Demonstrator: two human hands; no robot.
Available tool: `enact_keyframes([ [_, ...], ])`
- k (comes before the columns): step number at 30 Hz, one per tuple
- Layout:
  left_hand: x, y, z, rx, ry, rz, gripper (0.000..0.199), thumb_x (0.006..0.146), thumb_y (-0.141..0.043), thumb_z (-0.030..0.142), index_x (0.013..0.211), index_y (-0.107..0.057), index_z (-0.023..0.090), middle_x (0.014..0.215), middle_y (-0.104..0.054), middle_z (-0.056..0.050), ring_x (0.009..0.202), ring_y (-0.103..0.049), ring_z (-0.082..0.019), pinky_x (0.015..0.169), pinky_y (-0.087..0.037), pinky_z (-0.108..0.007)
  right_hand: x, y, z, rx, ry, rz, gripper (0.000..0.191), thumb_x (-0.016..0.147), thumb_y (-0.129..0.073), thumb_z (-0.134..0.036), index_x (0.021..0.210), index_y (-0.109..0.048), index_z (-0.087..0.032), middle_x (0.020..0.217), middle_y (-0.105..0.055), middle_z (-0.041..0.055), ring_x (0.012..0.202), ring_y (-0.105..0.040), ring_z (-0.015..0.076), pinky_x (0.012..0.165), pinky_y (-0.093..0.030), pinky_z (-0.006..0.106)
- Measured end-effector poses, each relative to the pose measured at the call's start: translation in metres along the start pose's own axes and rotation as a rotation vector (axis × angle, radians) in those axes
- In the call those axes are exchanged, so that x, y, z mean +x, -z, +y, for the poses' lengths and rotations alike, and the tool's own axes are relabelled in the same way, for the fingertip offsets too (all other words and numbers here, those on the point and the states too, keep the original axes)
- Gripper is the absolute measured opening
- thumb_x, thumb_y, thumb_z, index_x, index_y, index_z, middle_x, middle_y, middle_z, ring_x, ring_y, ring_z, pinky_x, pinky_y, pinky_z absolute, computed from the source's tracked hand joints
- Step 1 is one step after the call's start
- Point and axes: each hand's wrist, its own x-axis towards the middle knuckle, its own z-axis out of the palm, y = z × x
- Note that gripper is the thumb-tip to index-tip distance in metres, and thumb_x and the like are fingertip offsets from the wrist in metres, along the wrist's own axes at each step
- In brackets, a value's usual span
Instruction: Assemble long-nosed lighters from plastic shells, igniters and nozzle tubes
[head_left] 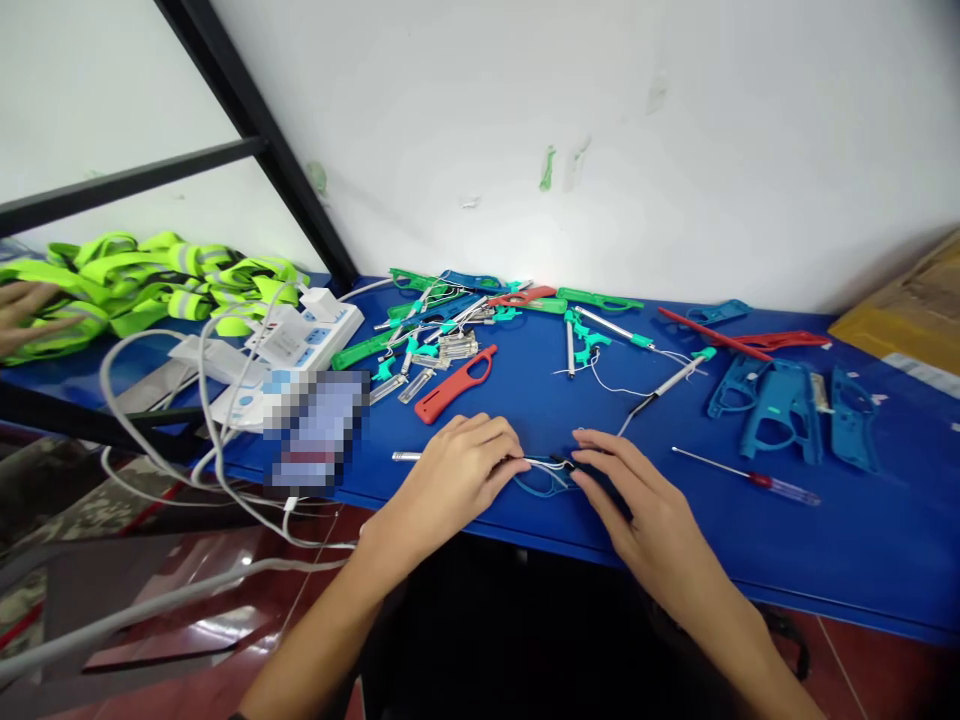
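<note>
Near the front edge of the blue table, my left hand (469, 470) is closed on thin white wires (547, 464) that run to the right. A metal tube (406, 456) sticks out to the left from beneath this hand. My right hand (626, 485) has its fingertips around a small black part (562, 463) at the other end of the wires. A blue plastic shell (541, 486) lies under the wires between both hands, partly covered. Beyond my left hand rests a red shell (456, 384).
Green, blue and red shells with lighter parts form a pile (450, 320) at the back. Blue shells (784, 410) and a screwdriver (750, 476) lie right. Left are a power strip (330, 325), cables, a blurred phone (319, 430), yellow-green straps (150, 275) and another person's hand (26, 318).
</note>
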Motion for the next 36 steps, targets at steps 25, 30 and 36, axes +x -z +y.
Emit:
enact_keyframes([
  [25, -0.004, -0.009, 0.002, -0.193, 0.042, 0.063, 0.014, 0.114, -0.057, 0.024, 0.105, -0.066, 0.019, 0.107, -0.073, -0.005, 0.099, -0.066, -0.020, 0.095, -0.048, -0.038, 0.004, 0.003, -0.002, -0.035, 0.019, 0.004, 0.015, 0.114, -0.054, -0.028, 0.117, -0.068, -0.024, 0.132, -0.075, 0.0104, 0.121, -0.076, 0.0253, 0.108, -0.063, 0.043],
  [30, -0.004, -0.011, 0.004, -0.163, 0.053, 0.055, 0.012, 0.114, -0.055, 0.023, 0.106, -0.064, 0.019, 0.106, -0.072, -0.004, 0.096, -0.064, -0.020, 0.090, -0.048, -0.038, 0.005, 0.005, -0.006, -0.038, -0.001, -0.006, 0.017, 0.114, -0.051, -0.029, 0.117, -0.067, -0.024, 0.136, -0.074, 0.0114, 0.121, -0.076, 0.0263, 0.107, -0.064, 0.044],
  [36, -0.003, -0.009, 0.006, -0.149, 0.050, 0.051, 0.011, 0.113, -0.054, 0.021, 0.112, -0.065, 0.020, 0.111, -0.073, -0.005, 0.102, -0.067, -0.021, 0.095, -0.049, -0.039, 0.008, 0.006, -0.010, -0.054, -0.010, -0.026, 0.022, 0.116, -0.046, -0.031, 0.114, -0.068, -0.025, 0.140, -0.072, 0.0123, 0.116, -0.078, 0.0258, 0.100, -0.066, 0.042],
])
